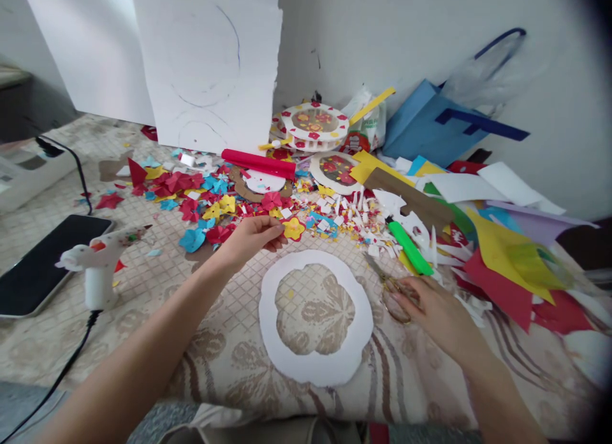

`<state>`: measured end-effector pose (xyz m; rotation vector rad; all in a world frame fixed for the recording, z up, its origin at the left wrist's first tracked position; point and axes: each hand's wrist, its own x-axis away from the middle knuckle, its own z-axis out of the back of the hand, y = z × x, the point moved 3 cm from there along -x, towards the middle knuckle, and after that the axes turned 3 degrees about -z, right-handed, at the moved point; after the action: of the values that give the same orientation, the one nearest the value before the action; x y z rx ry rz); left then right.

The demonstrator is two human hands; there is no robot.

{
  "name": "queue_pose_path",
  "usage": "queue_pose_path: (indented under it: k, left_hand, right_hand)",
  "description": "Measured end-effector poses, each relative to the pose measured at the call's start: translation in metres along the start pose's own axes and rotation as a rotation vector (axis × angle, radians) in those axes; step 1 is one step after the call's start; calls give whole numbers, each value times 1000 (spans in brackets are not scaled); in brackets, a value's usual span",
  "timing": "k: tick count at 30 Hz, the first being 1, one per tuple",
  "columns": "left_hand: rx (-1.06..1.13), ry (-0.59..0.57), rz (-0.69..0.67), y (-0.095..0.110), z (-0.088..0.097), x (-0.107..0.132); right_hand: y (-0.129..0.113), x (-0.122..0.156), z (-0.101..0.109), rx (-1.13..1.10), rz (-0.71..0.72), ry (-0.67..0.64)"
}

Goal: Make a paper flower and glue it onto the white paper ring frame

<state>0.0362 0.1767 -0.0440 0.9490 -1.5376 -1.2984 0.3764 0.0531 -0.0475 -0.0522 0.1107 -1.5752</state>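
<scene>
A white foam ring (315,361) with a flower-shaped hole lies flat on the patterned cloth in front of me. Just beyond its far edge, my left hand (251,237) pinches a yellow paper flower with a red centre (293,228). My right hand (433,307) rests to the right of the ring, fingers curled over the handles of a pair of scissors (389,285) lying on the cloth.
A white glue gun (98,265) stands at the left with its black cord, beside a dark tablet (41,262). Paper flowers and scraps (201,199) cover the far cloth. A red paper roll (258,162), green cutter (410,247), decorated rings (313,122) and coloured sheets (507,253) lie beyond and right.
</scene>
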Motion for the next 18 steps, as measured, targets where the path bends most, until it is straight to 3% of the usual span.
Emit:
queue_pose_path:
  k: [4, 8, 13, 18]
  left_hand:
    - [31, -18, 22, 0, -2, 1]
    - [128, -20, 67, -2, -7, 2]
    - [211, -66, 129, -5, -12, 4]
    - [256, -114, 181, -5, -14, 6]
  right_hand:
    - [-31, -13, 23, -179, 13, 125]
    - [-88, -29, 35, -402, 190, 251]
    - [-143, -49, 21, -514, 444, 352]
    - [-159, -65, 7, -485, 517, 445]
